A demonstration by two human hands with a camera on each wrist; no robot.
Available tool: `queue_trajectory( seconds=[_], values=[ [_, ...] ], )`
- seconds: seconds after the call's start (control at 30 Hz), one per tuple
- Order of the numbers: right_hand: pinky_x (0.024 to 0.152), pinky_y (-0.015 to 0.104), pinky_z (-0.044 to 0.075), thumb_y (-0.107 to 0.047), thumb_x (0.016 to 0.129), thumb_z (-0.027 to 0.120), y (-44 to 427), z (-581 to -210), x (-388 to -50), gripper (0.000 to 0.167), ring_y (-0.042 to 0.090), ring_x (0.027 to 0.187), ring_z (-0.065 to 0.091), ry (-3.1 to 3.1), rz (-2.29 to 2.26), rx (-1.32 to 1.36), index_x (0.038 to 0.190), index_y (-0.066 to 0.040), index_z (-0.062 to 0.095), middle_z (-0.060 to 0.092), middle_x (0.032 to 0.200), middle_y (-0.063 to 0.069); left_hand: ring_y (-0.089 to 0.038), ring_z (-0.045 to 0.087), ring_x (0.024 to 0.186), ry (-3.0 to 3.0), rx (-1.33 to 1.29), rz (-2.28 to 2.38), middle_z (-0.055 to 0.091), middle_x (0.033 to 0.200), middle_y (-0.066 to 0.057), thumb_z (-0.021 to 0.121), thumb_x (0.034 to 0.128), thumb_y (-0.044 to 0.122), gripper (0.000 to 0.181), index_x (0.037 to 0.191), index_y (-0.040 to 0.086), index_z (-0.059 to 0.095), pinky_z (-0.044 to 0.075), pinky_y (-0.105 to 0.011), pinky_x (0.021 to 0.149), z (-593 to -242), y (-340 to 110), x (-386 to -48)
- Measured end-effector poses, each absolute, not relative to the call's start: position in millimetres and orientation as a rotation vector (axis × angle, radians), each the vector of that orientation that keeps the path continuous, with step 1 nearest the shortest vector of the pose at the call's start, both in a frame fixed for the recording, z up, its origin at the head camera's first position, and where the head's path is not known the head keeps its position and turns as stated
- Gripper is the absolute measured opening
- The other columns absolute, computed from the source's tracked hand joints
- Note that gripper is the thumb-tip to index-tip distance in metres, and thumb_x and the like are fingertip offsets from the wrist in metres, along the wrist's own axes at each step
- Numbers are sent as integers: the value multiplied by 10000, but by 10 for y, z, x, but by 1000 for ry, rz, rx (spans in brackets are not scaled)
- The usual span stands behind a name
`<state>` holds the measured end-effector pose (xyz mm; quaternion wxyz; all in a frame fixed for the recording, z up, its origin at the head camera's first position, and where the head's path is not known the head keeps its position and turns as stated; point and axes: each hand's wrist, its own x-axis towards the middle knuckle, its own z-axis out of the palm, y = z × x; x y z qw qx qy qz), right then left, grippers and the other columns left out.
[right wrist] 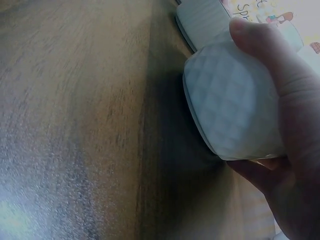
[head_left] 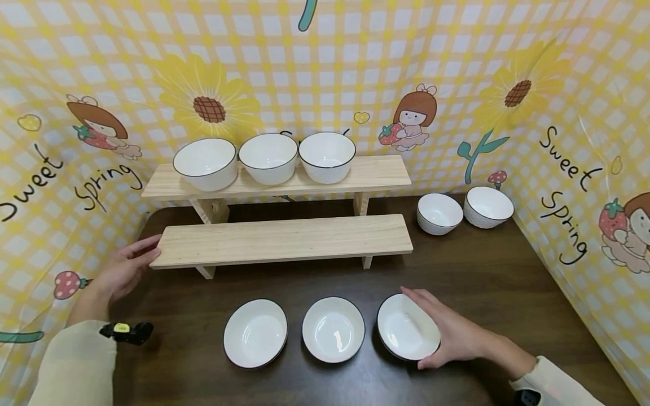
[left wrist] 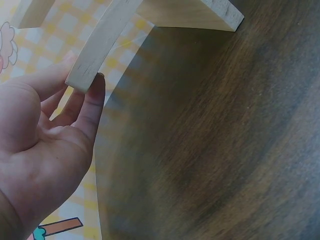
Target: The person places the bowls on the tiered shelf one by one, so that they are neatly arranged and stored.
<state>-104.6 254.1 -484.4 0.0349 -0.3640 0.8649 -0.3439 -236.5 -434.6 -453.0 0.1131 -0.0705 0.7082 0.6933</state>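
With fingers and thumb, my left hand [head_left: 124, 270] grips the left end of the lower board of a two-step wooden shelf [head_left: 281, 239]. The left wrist view shows the board's end [left wrist: 95, 55] between the thumb and fingers. My right hand [head_left: 449, 327] holds the right side of a white dark-rimmed bowl [head_left: 403, 327], thumb at the near side and fingers at the far side. Its quilted outer wall [right wrist: 230, 100] fills the hand in the right wrist view. Left of it on the table are a middle bowl [head_left: 333, 330] and a left bowl [head_left: 256, 333].
Three larger white bowls, a left one [head_left: 205, 163], a centre one [head_left: 268, 159] and a right one [head_left: 327, 158], line the upper board. Two small bowls [head_left: 439, 214] stand right of the shelf on the dark table [head_left: 482, 270]. Yellow checked cloth [head_left: 325, 67] encloses the back and sides.
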Motion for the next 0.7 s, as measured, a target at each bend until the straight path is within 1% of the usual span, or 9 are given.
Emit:
queue_trajectory(
  seconds=[0.1, 0.33, 0.6, 0.7],
  values=[
    [978, 357, 489, -372, 590, 993, 2548, -4846, -1050, 1272, 257, 1255, 505, 2658, -1066, -1108, 1577, 5, 285, 420, 1464, 96, 55, 612, 937, 2076, -193, 2046, 653, 1074, 256, 671, 996, 119, 409, 1380, 258, 661, 515, -147, 773, -4537, -4349, -2366],
    [955, 358, 500, -403, 585, 990, 2553, -4833, -1046, 1287, 219, 1230, 515, 2667, -1067, -1081, 1606, -102, 265, 426, 1449, 52, 61, 611, 940, 2090, -188, 2032, 649, 1076, 256, 681, 991, 135, 431, 1404, 251, 640, 512, -146, 773, -4550, -4358, -2365],
    [934, 349, 509, -340, 552, 1001, 2566, -4756, -1064, 1294, 209, 1220, 516, 2675, -1094, -1055, 1600, -104, 280, 430, 1445, 53, 78, 602, 953, 2109, -184, 2011, 630, 1084, 267, 677, 995, 141, 452, 1431, 245, 614, 503, -129, 786, -4552, -4366, -2368],
    [920, 347, 514, -328, 557, 1001, 2573, -4727, -1078, 1286, 211, 1210, 517, 2686, -1089, -1068, 1598, -103, 281, 428, 1443, 55, 82, 599, 953, 2117, -186, 2001, 619, 1083, 269, 687, 990, 154, 463, 1437, 243, 607, 501, -126, 788, -4549, -4363, -2367]
  ],
)
